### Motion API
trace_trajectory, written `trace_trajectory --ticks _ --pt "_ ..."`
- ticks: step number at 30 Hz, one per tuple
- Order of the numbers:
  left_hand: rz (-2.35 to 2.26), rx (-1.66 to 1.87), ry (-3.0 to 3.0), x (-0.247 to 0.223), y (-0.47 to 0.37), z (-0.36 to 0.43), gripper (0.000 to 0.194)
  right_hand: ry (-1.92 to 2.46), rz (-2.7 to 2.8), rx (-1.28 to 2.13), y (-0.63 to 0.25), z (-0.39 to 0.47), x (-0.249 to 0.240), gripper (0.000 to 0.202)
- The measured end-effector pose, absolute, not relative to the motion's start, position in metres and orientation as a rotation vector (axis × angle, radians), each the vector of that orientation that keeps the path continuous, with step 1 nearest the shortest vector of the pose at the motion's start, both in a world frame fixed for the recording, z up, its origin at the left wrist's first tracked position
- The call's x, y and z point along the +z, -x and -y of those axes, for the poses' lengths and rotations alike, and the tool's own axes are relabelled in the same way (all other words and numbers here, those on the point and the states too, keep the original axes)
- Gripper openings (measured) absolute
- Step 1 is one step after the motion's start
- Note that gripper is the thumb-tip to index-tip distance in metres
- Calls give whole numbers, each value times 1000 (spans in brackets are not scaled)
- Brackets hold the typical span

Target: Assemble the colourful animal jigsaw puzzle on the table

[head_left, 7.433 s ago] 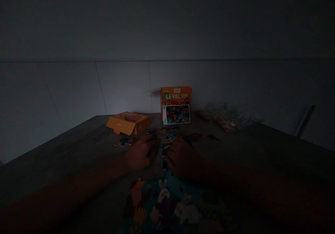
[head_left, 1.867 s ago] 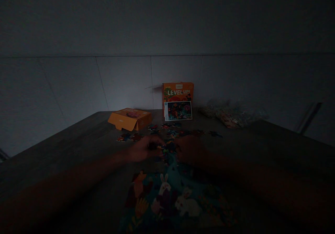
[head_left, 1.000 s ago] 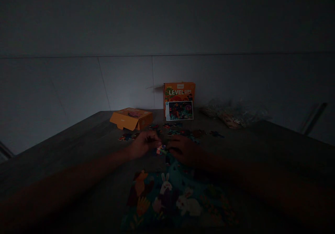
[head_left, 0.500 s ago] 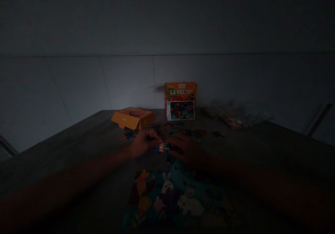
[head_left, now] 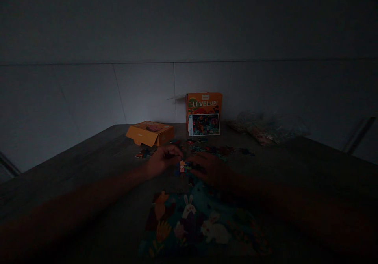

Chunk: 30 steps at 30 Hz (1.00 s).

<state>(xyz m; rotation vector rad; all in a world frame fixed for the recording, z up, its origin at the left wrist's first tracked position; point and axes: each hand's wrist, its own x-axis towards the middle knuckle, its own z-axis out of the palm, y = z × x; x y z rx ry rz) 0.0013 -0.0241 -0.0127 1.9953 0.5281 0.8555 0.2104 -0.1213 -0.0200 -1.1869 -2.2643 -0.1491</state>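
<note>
In the dim head view, a small bright puzzle piece (head_left: 182,166) with orange, blue and green patches lies between my two hands. My left hand (head_left: 162,161) is closed at its left, thumb and fingers curled together at the piece's upper edge. My right hand (head_left: 208,166) reaches in from the right, its fingertips and thumb closed about the piece's right side. Shadow hides the exact contact. Nearer to me lies a joined part of the puzzle (head_left: 189,226), showing two white rabbits, a fox-like orange animal and flowers on teal.
Loose puzzle pieces (head_left: 211,149) lie scattered beyond my hands. An orange box (head_left: 152,132) rests open-flapped at the back left. An upright orange box (head_left: 204,102) marked LEVEL UP stands behind a picture card (head_left: 205,125). Clear plastic bags (head_left: 265,130) sit at the back right by the wall.
The bright piece has turned slightly and shifted a little left. My left fingertips have lifted slightly; my right hand stays nearly in place.
</note>
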Motion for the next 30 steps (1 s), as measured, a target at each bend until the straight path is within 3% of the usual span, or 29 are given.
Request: trace_trajectory --ticks 9,30 --pt "-672 767 -2212 -11 -3 27 15 1181 2288 -154 -212 121 -18 38" --pt "-689 732 -2548 -13 -7 30 19 1029 2320 -125 -217 116 -24 44"
